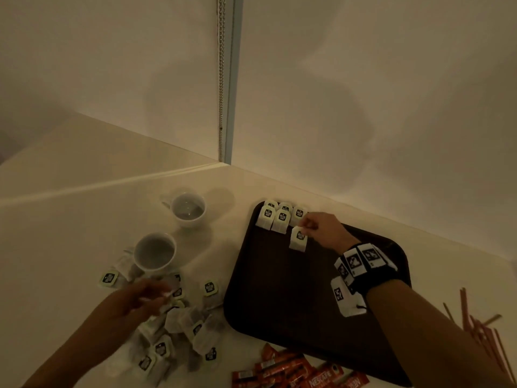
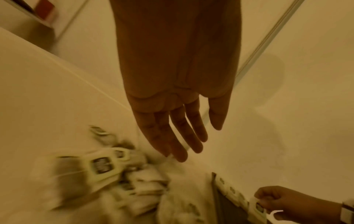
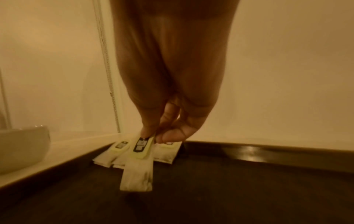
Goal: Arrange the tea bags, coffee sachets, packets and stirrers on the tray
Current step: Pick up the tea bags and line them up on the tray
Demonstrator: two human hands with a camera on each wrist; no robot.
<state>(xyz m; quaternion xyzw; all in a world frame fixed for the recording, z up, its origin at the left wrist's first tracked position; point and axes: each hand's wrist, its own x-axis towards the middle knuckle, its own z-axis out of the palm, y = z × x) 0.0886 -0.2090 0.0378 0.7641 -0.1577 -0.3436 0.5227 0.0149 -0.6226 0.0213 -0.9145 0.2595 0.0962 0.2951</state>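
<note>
A dark brown tray (image 1: 279, 289) lies on the pale counter. Several tea bags (image 1: 281, 217) are lined up in its far left corner. My right hand (image 1: 303, 224) pinches one more tea bag (image 1: 298, 239) by its tagged top, just in front of that row. In the right wrist view the thumb and forefinger (image 3: 148, 131) hold this bag (image 3: 138, 171), which hangs down onto the tray (image 3: 210, 197). My left hand (image 1: 156, 292) hovers over a loose pile of tea bags (image 1: 181, 329) left of the tray. Its fingers (image 2: 178, 151) are straight and hold nothing.
Two white cups (image 1: 155, 252) (image 1: 188, 208) stand left of the tray, beyond the pile. Red coffee sachets (image 1: 293, 371) lie at the counter's near edge. Orange stirrers (image 1: 481, 329) lie right of the tray. Walls close the far side.
</note>
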